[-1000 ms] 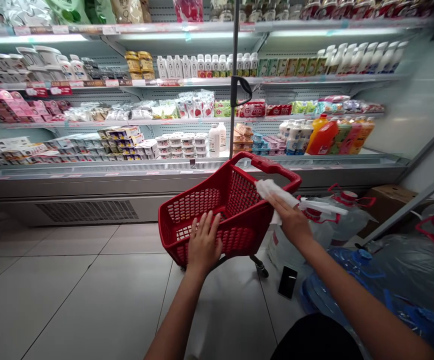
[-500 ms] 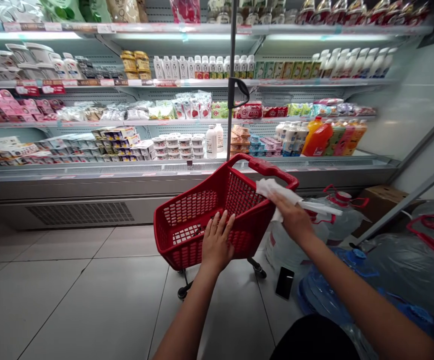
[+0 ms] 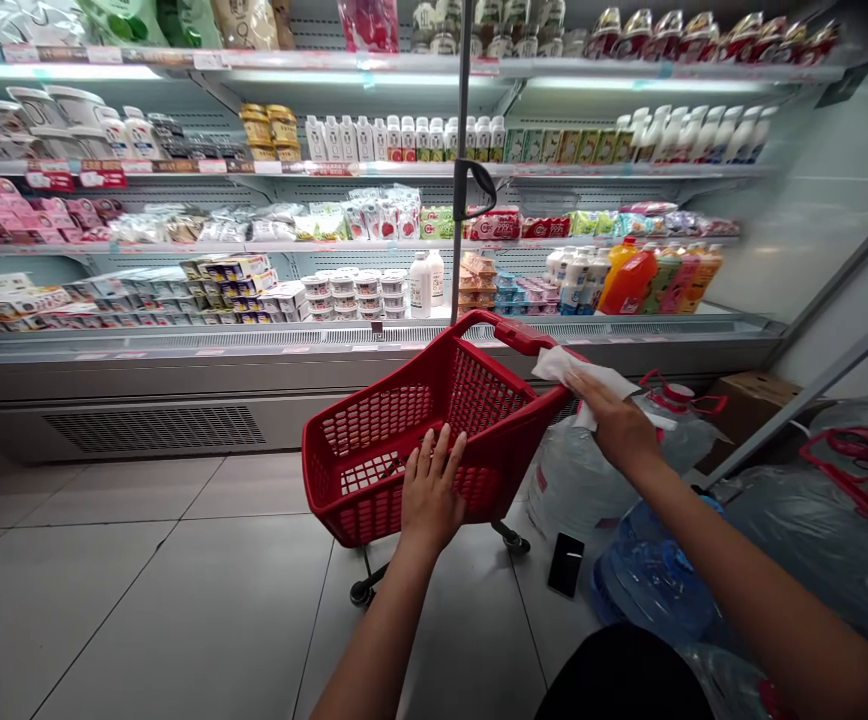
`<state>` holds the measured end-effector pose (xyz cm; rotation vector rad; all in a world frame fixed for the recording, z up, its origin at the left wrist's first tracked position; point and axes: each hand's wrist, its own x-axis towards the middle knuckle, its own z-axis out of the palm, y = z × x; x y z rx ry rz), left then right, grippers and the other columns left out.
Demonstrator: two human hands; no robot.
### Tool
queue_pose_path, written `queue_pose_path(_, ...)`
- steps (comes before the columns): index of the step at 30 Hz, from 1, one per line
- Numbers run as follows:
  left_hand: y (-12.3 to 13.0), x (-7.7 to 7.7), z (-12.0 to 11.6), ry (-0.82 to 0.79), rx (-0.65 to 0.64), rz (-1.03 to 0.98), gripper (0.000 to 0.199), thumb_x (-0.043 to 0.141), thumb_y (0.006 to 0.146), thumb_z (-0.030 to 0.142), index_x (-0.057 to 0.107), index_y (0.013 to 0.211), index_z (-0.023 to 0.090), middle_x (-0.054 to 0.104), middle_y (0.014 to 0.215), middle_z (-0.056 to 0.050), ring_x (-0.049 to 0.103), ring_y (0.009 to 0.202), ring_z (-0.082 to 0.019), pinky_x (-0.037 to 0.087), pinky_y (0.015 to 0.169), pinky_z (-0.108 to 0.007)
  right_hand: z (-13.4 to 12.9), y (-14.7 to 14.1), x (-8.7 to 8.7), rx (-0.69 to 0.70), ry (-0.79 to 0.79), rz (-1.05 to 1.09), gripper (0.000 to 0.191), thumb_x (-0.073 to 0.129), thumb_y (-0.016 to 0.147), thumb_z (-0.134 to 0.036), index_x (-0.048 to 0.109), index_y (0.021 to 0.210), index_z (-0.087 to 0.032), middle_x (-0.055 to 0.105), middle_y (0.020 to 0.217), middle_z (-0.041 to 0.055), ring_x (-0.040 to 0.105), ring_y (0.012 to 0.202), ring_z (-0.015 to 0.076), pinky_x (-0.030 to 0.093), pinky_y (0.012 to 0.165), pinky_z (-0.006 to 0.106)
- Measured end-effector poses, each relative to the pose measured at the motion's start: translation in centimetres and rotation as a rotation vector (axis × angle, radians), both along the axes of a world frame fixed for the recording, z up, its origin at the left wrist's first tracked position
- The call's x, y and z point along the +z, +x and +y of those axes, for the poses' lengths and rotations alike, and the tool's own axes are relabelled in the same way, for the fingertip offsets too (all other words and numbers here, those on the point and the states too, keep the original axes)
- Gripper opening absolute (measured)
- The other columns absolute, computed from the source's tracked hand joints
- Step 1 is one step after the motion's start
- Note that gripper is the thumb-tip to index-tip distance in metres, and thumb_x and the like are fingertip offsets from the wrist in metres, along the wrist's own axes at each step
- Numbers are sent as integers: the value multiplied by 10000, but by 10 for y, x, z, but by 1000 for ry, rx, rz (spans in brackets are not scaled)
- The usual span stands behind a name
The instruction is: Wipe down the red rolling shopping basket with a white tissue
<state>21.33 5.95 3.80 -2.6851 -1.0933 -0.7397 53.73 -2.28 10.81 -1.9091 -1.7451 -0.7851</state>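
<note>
A small red plastic shopping cart (image 3: 501,460) with lattice walls stands on the floor before me, its basket with only a few small dark bits visible at the bottom. My left hand (image 3: 434,495) lies against the cart's near side, fingers stretched out over the rim. At the right end of the cart handle (image 3: 522,338), my right hand (image 3: 618,420) presses a white wipe (image 3: 606,381) onto the red plastic. Part of the wipe hangs out beside the fingers, and the hand covers the handle's corner.
A refrigerated display case (image 3: 359,400) with shelves of dairy and drinks runs behind the cart. On the right stand large water bottles (image 3: 651,570) and a cardboard box (image 3: 760,400). A phone (image 3: 566,565) lies on the tiled floor (image 3: 179,610) near the cart's wheel.
My right hand and the wipe have slid right and slightly down along the handle's end. The left hand stays on the cart's side; the view has shifted slightly.
</note>
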Motion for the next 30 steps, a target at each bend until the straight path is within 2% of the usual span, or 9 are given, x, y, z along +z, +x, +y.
queue_pose_path(3, 2, -2, -2, 18, 6, -12, 1019, 641, 801, 225, 133, 1681, 288, 155, 1758, -25, 183, 1610, -309, 243, 1281, -511, 3, -32, -12, 78, -40, -13, 922, 406, 811, 57, 278, 1660, -279, 524, 1577, 52, 624, 1316, 275, 576, 1018, 424)
queue_pose_path(7, 3, -4, -4, 49, 24, -4, 1003, 636, 814, 226, 136, 1682, 287, 163, 1756, -26, 182, 1610, -315, 257, 1274, -512, 1, -78, -29, 304, -142, -92, 957, 357, 791, 92, 273, 1659, -301, 448, 1624, -1, 602, 1336, 240, 563, 1047, 407)
queue_pose_path(10, 0, -5, -4, 56, 34, 6, 991, 623, 821, 211, 139, 1681, 299, 157, 1756, -21, 186, 1609, -315, 274, 1263, -516, -7, -67, -24, 322, -147, -134, 973, 358, 795, 99, 229, 1667, -313, 443, 1628, -4, 586, 1358, 240, 542, 1073, 423)
queue_pose_path(14, -1, -5, -4, 58, 37, 3, 998, 616, 825, 200, 116, 1682, 308, 139, 1759, -22, 172, 1613, -312, 270, 1262, -530, -14, -21, -6, 97, -71, -55, 979, 397, 789, 85, 239, 1665, -322, 475, 1612, 21, 627, 1313, 272, 566, 1011, 427)
queue_pose_path(17, 1, -5, -5, 58, 42, -4, 1020, 630, 811, 202, 109, 1682, 303, 114, 1763, -33, 150, 1617, -323, 262, 1263, -545, -11, -16, -3, 30, -32, 16, 947, 416, 815, 54, 231, 1669, -310, 474, 1613, 31, 606, 1340, 279, 569, 1002, 422)
queue_pose_path(23, 8, -5, -8, 53, 62, 2, 1021, 640, 804, 212, 125, 1682, 286, 100, 1764, -56, 135, 1618, -335, 260, 1261, -560, 7, -90, -38, 270, -107, -13, 928, 373, 837, 59, 206, 1676, -299, 403, 1653, 8, 501, 1448, 238, 513, 1115, 407)
queue_pose_path(25, 7, -5, -8, 45, 66, 6, 1012, 633, 804, 197, 136, 1680, 287, 109, 1763, -54, 144, 1617, -328, 259, 1264, -553, 7, -102, -45, 362, -151, -57, 923, 366, 847, 61, 179, 1680, -291, 375, 1668, 6, 471, 1471, 227, 500, 1135, 405)
queue_pose_path(27, 4, -5, -8, 39, 67, 5, 1010, 627, 800, 180, 143, 1679, 294, 108, 1762, -50, 156, 1616, -324, 263, 1265, -546, 2, -97, -43, 414, -174, -114, 919, 366, 862, 60, 152, 1682, -295, 381, 1665, 12, 468, 1474, 220, 479, 1161, 418)
queue_pose_path(30, -1, -4, -9, 36, 60, -7, 1007, 622, 805, 173, 141, 1679, 305, 99, 1763, -49, 170, 1612, -326, 271, 1264, -541, -9, -64, -30, 379, -156, -179, 943, 361, 851, 79, 131, 1682, -302, 417, 1645, 24, 470, 1474, 217, 436, 1198, 448)
